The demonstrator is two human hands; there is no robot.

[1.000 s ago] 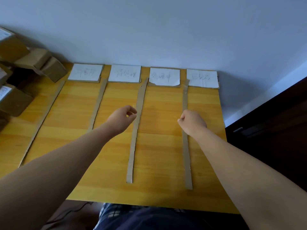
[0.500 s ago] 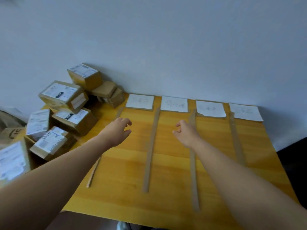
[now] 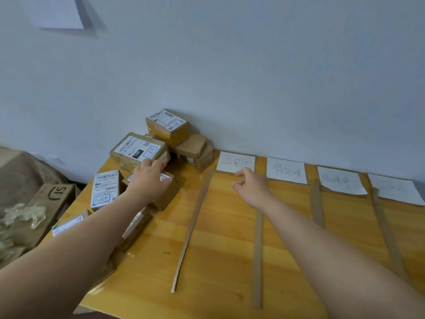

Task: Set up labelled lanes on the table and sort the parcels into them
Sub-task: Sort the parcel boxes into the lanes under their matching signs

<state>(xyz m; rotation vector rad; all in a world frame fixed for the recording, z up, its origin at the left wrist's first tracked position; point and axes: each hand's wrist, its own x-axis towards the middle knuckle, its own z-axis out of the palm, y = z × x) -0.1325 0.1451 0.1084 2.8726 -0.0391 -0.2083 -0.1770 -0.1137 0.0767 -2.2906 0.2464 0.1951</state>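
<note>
Several brown parcels with white shipping labels are piled at the table's far left corner. My left hand [image 3: 147, 178] reaches into the pile, its fingertips touching the front edge of a large flat parcel [image 3: 138, 149], above a smaller parcel [image 3: 169, 193]. Another parcel [image 3: 167, 125] sits on top at the wall. My right hand [image 3: 250, 185] hovers loosely curled, holding nothing, near the first of several white paper lane labels [image 3: 236, 162] along the wall. Cardboard strips [image 3: 193, 226] divide the yellow wooden table [image 3: 218, 261] into lanes.
An upright parcel [image 3: 105, 187] stands at the table's left edge; my forearm covers others. Left of the table are an open cardboard carton [image 3: 53, 199] and crumpled clear packaging [image 3: 23, 215]. A sheet of paper [image 3: 55, 12] hangs on the wall.
My view has swung left to the parcel pile. My left hand moved from above the lanes to the pile and now touches a parcel. The right hand followed leftward, holding nothing.
</note>
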